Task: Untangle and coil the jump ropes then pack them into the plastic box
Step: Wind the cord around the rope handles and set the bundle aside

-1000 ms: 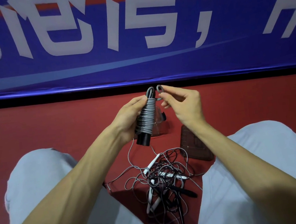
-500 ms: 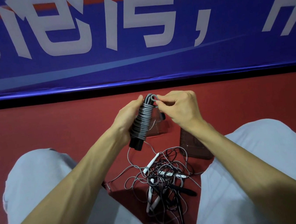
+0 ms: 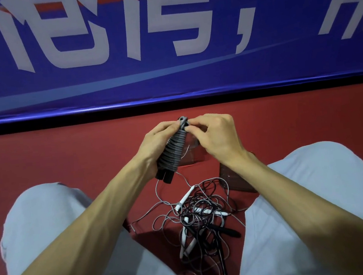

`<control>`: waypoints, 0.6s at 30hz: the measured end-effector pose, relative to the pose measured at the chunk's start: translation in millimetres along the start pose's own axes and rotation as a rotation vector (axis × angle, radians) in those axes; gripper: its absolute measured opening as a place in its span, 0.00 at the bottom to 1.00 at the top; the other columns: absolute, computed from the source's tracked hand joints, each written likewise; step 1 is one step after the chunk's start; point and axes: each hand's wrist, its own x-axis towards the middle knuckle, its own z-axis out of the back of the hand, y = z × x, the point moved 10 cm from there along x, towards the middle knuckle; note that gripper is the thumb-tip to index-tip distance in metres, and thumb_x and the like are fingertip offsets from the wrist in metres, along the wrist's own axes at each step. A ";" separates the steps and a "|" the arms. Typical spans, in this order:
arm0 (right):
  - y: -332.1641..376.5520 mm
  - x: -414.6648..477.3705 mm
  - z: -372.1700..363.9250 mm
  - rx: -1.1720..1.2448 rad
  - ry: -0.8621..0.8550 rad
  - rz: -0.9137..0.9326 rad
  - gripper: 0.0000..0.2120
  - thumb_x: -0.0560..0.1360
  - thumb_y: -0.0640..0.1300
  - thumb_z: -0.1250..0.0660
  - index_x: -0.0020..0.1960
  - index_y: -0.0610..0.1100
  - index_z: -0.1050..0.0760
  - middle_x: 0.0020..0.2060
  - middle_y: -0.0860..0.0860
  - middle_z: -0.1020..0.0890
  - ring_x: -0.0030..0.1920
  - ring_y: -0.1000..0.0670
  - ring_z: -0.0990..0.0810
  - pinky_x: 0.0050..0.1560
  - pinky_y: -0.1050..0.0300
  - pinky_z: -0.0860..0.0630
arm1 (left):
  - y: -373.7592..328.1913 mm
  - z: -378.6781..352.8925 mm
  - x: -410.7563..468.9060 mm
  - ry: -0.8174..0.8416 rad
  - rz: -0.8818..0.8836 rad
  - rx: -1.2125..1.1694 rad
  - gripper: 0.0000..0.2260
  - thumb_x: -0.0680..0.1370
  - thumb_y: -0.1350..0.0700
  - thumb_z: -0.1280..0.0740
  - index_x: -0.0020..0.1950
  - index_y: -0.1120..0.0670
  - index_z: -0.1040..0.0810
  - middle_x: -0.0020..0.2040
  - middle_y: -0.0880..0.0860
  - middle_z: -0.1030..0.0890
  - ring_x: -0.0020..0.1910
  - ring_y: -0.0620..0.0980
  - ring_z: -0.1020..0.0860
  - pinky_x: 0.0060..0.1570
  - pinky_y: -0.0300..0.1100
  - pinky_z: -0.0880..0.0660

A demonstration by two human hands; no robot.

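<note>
A blue banner (image 3: 170,78) with large white characters fills the top of the view, above a red floor (image 3: 61,154). The person sits with legs apart, in pale grey trousers (image 3: 42,230). Between the knees, on the floor, lies a tangle of jump ropes (image 3: 203,220): thin grey and black cords looped over one another, with white and black handles caught in the heap. A dark flat piece (image 3: 232,182) lies just beside the tangle, partly under the right forearm (what it is, I cannot tell). The clear plastic box (image 3: 192,156) stands on the floor behind the hands, mostly hidden. The left hand (image 3: 154,144) is wrapped round a coiled grey rope (image 3: 173,154), held tilted above the floor, its black handle ends (image 3: 165,178) pointing down. The right hand (image 3: 216,136) pinches the cord loop at the coil's top.
</note>
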 end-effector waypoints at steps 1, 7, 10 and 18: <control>-3.1 0.2 1.0 0.033 -0.014 -0.030 0.05 0.67 0.38 0.24 0.42 0.38 0.15 0.34 0.46 0.15 0.33 0.49 0.18 0.39 0.63 0.26 | -0.3 -0.8 0.2 0.017 -0.006 0.008 0.07 0.79 0.53 0.33 0.54 0.53 0.18 0.41 0.49 0.18 0.33 0.42 0.20 0.31 0.36 0.24; -10.0 1.3 3.1 0.155 -0.021 -0.135 0.07 0.65 0.40 0.22 0.35 0.39 0.20 0.31 0.50 0.19 0.34 0.54 0.23 0.35 0.72 0.31 | -1.9 -4.6 -3.4 0.098 -0.045 0.082 0.08 0.79 0.52 0.32 0.54 0.50 0.16 0.44 0.48 0.15 0.39 0.42 0.19 0.39 0.34 0.22; -20.6 0.8 -7.8 0.173 0.104 -0.228 0.09 0.68 0.40 0.23 0.46 0.43 0.20 0.34 0.49 0.20 0.32 0.58 0.26 0.36 0.73 0.31 | -5.8 -7.0 -4.7 0.122 -0.088 0.116 0.11 0.79 0.55 0.33 0.61 0.50 0.19 0.42 0.46 0.16 0.36 0.39 0.20 0.36 0.32 0.24; -32.1 -7.9 -29.1 0.063 0.371 -0.310 0.11 0.70 0.39 0.25 0.51 0.48 0.17 0.46 0.55 0.27 0.39 0.60 0.28 0.44 0.68 0.29 | -17.2 -7.3 -1.1 0.105 -0.311 0.747 0.17 0.77 0.53 0.29 0.66 0.49 0.21 0.50 0.46 0.16 0.41 0.38 0.21 0.46 0.37 0.26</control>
